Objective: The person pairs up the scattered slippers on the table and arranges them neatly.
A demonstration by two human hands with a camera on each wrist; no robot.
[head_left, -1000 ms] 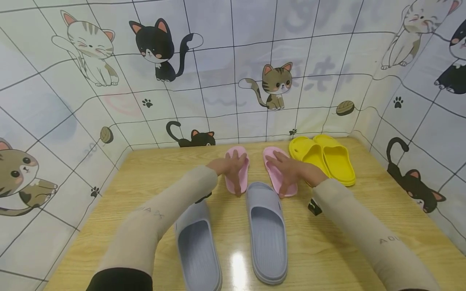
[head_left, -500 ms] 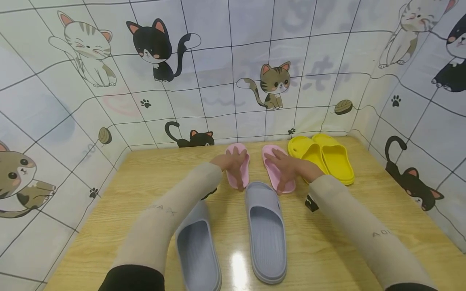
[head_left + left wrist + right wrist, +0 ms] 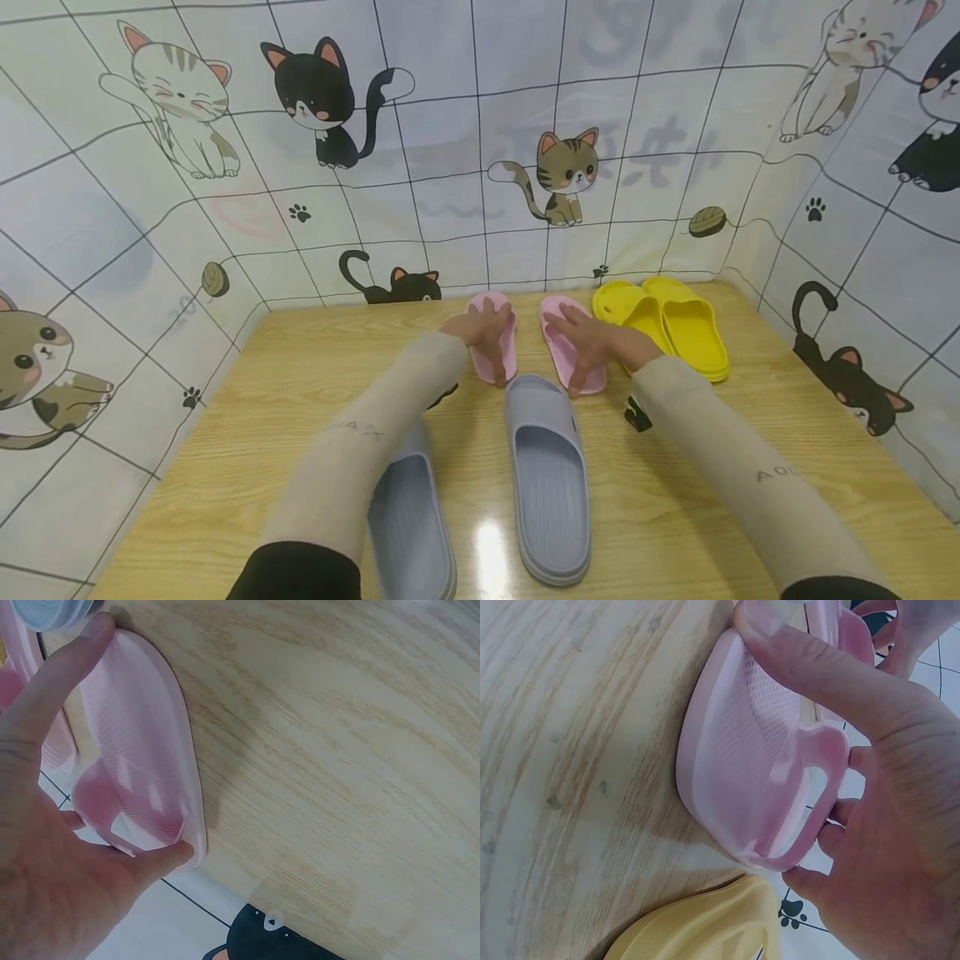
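Two pink slippers lay side by side near the back edge of the wooden table (image 3: 300, 367), close to the cat-patterned wall (image 3: 225, 208). The left pink slipper (image 3: 501, 346) ran with its long axis from front to back, rounded toe end toward the wall and heel toward the person. The right pink slipper (image 3: 572, 350) lay almost parallel, its heel end swung slightly to the right, toe also toward the wall. A narrow strip of table showed between them.

The left hand (image 3: 480, 332) rested over the left pink slipper; in the left wrist view the thumb lay along one long edge and a finger curled at the toe rim, so the hand grasped it across its width. The right hand (image 3: 596, 343) lay on the right pink slipper, and the right wrist view showed the thumb pressed over the heel part while the fingers curled round the strap and toe edge, gripping it.

Just in front of the pink pair, a grey slipper (image 3: 549, 475) pointed the same way, its toe close to the heels of both. A second grey slipper (image 3: 411, 521) lay to its left, partly under the left sleeve (image 3: 360, 450). A pair of yellow slippers (image 3: 671, 329) sat just right of the right pink slipper, toes toward the wall.
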